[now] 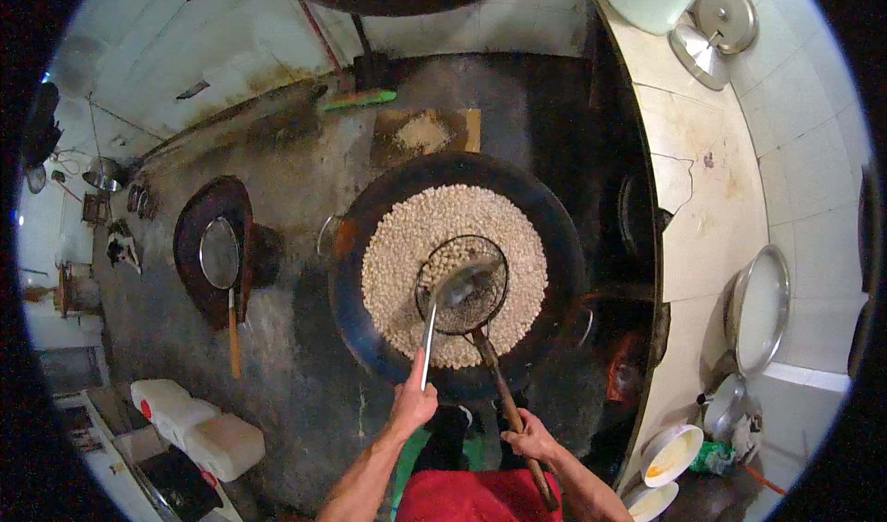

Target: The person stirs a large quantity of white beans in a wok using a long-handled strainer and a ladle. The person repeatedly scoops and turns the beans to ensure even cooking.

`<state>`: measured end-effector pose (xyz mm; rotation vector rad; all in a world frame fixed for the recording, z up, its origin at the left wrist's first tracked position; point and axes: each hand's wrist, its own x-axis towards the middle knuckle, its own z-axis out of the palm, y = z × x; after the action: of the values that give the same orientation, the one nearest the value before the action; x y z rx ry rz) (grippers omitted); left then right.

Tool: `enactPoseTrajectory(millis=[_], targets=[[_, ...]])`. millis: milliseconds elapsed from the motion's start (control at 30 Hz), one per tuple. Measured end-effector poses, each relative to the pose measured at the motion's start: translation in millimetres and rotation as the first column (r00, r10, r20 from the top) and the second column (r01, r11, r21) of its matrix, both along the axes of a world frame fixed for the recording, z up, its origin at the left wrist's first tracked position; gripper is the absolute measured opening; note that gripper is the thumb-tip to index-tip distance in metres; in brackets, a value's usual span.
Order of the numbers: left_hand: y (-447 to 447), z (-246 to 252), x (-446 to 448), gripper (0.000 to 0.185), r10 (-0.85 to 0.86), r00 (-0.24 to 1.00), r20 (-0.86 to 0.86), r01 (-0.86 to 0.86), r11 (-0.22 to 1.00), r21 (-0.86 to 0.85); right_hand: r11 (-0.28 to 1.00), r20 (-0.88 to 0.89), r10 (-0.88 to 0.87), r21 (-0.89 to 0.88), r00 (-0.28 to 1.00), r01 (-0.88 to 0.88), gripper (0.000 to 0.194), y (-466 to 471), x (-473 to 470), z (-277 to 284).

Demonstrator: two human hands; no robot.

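Note:
A large dark wok [443, 168] holds a broad layer of small pale pieces [478, 210], perhaps nuts or beans. My left hand [414, 405] grips the metal handle of a ladle [466, 286], whose bowl lies over a wire-mesh strainer. In my right hand [530, 435] is the brown wooden handle of that strainer [461, 314]. The strainer rests on or just above the pale pieces, with some of them in its far left part. What is inside the ladle bowl cannot be told.
A fine sieve [220, 253] lies across a dark pan at left. Plastic jugs [201, 425] stand lower left. Along the right runs a tiled counter [714, 196] with a metal basin [759, 311], lids [724, 17] and bowls [671, 455]. Cardboard [473, 128] lies beyond the wok.

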<state>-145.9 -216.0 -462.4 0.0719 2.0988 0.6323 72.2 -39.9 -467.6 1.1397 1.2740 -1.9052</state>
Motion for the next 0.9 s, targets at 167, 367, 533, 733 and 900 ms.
enactPoseTrajectory(millis=[167,367,533,733,900], targets=[[-4.6,2.4,-9.0,0.082,-0.062,0.988,-0.138,0.058,0.998,-0.031,0.999,0.024,0.035,0.034,0.999,-0.036,0.051,1.5,7.7,-4.8],[-13.0,-0.9,-7.7,0.08,-0.078,0.983,-0.168,0.076,0.997,-0.018,1.0,0.031,0.011,-0.025,0.999,-0.01,0.06,-0.4,8.5,-6.9],[-8.0,-5.4,-1.3,0.081,-0.146,0.982,-0.119,0.142,0.989,-0.047,1.0,-0.025,-0.02,0.01,1.0,0.02,0.058,-3.4,5.5,-3.1],[-6.9,2.6,2.7,0.082,-0.14,0.974,-0.179,0.136,0.99,-0.035,1.0,0.013,0.002,-0.017,1.0,-0.002,0.065,-2.0,9.4,-1.9],[-1.7,-0.3,10.6,0.084,-0.145,0.977,-0.156,0.152,0.988,0.031,0.999,-0.046,0.036,0.006,0.998,-0.036,0.07,-3.6,14.8,-2.7]])
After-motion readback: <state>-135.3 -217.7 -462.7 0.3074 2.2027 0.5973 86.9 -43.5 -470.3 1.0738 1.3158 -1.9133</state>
